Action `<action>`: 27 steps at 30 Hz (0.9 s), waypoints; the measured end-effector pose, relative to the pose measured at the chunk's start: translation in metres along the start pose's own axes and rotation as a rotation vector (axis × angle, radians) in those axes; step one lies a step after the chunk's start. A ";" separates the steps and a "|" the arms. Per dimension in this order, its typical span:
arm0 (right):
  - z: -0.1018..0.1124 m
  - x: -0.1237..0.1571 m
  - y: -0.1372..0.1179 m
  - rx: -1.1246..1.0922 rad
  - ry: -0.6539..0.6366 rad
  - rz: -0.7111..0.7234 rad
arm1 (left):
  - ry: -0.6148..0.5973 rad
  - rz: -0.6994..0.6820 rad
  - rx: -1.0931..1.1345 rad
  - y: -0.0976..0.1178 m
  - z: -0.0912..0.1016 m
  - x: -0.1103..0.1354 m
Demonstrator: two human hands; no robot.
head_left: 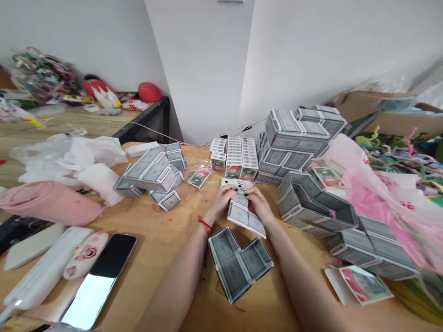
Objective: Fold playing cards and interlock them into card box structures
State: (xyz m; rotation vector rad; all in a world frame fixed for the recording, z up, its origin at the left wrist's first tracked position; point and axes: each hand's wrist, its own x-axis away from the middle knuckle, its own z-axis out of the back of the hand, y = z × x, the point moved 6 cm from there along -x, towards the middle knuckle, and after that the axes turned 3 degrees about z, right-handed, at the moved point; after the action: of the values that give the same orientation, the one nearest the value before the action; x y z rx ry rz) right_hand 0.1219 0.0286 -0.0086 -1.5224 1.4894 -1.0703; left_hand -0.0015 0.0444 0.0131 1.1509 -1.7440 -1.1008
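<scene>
At the middle of the table, my left hand [222,201] and my right hand [260,202] meet with closed fingers on a piece of joined playing cards [242,214]. The piece shows grey patterned card backs, and white card faces with black pips show beyond my fingertips. How the cards join under the fingers is hidden. Just below, between my forearms, lies an open L-shaped tray folded from playing cards [230,263], hollow side up. A red cord bracelet [205,224] circles my left wrist.
Stacked card-built blocks [294,138] and an open card frame [314,203] stand to the right. Several card boxes [233,159] line the back. Another card structure [154,170] sits left. A phone [100,281] lies front left, an opened card box [365,283] front right.
</scene>
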 end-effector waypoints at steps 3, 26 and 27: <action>-0.003 0.003 -0.001 -0.138 -0.012 -0.062 | -0.102 0.090 0.305 -0.009 -0.006 0.001; -0.022 0.017 0.000 -0.365 -0.336 -0.344 | 0.083 -0.137 -0.090 0.008 0.020 -0.001; -0.020 0.016 -0.004 -0.375 -0.315 -0.326 | 0.115 -0.162 -0.120 0.012 0.024 -0.001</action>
State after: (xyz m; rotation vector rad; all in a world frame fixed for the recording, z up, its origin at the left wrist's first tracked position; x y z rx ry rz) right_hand 0.1045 0.0135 0.0040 -2.1434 1.2941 -0.6997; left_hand -0.0263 0.0537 0.0157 1.2714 -1.4973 -1.1943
